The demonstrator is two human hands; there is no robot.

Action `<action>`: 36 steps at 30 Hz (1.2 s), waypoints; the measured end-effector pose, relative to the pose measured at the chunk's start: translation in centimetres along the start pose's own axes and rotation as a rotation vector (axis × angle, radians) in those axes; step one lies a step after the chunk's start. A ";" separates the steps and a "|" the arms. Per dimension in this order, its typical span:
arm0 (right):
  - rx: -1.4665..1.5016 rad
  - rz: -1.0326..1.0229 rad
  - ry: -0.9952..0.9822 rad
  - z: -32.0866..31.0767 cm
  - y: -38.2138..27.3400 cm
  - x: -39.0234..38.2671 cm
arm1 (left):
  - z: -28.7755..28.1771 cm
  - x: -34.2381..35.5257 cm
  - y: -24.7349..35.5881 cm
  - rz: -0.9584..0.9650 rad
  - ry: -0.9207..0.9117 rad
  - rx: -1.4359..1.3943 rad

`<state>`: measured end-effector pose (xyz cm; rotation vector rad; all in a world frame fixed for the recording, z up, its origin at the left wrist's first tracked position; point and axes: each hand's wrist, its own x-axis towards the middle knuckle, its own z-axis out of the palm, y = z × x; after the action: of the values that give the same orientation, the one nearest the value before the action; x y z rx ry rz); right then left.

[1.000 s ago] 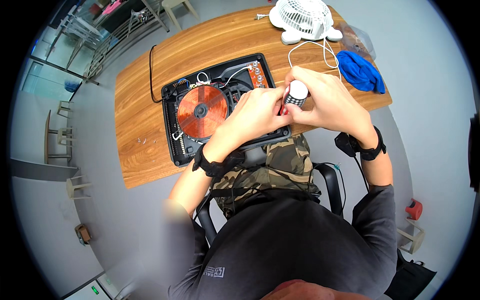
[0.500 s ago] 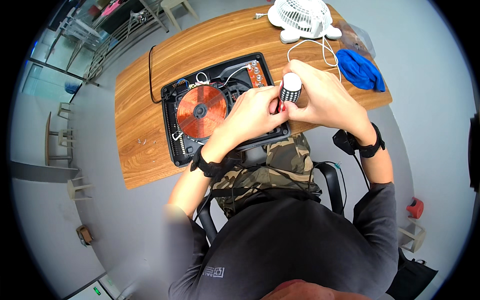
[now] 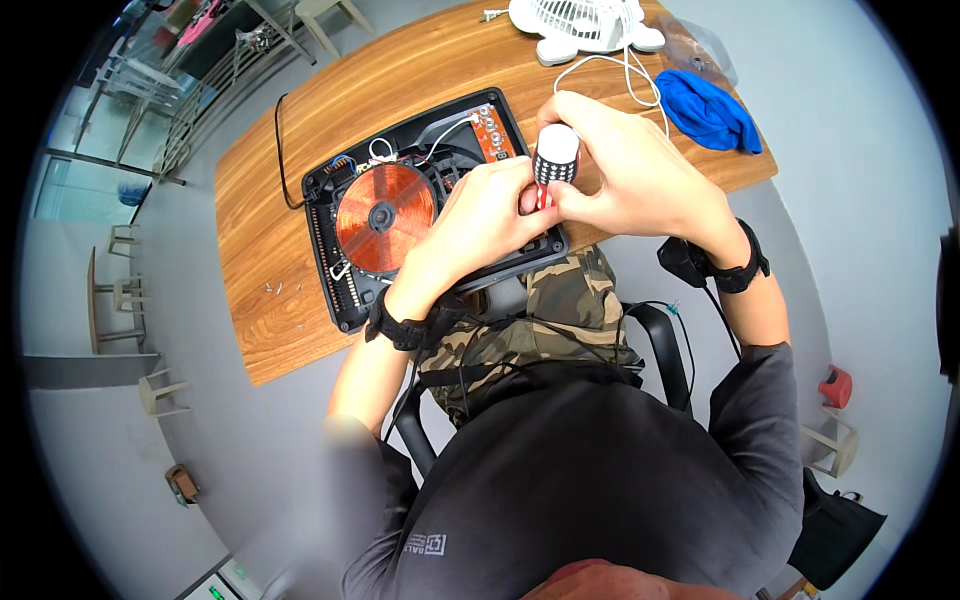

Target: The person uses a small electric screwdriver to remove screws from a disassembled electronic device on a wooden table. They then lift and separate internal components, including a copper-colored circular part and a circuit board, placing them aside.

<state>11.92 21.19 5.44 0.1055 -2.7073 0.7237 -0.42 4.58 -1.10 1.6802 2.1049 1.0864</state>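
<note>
An opened induction cooker point(image 3: 337, 300) lies on the table in front of me, its round copper coil point(image 3: 387, 218) exposed in the black casing. Over the casing's near right part, my right hand point(image 3: 645, 170) curls around the thick handle of a screwdriver point(image 3: 556, 158). That handle has a white end cap, a black grip with white marks and red parts lower down. My left hand point(image 3: 485, 212) is closed, its fingertips pinching around the red lower part. The screwdriver stands roughly upright, and its tip is hidden behind my fingers. An orange circuit board point(image 3: 491, 134) shows beyond the left hand.
A white fan point(image 3: 580, 25) with a looped white cord stands at the table's far edge. Right of it are a blue cloth point(image 3: 708, 112) and a clear plastic bag point(image 3: 700, 50). Small screws point(image 3: 283, 288) lie on the left of the wooden table point(image 3: 270, 340). A black cable point(image 3: 281, 150) trails behind the cooker.
The whole view has shifted slightly, so the table and cooker sit a little farther left and up. Both hands keep their hold around the screwdriver, with little other change.
</note>
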 end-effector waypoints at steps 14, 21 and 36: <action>0.062 0.097 -0.018 0.5 0.9 0.2 | 1.4 -1.1 -1.3 -0.048 -0.231 0.174; 0.054 0.024 0.037 0.9 0.9 0.3 | 2.7 -1.2 -1.7 0.038 -0.192 0.265; 0.140 0.187 -0.009 1.1 -0.4 0.6 | 4.1 -1.5 -3.5 0.103 -0.179 0.279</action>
<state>11.13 20.29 4.95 -0.1135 -2.6980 0.9692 -0.15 4.63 -6.65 1.9485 2.1531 0.6597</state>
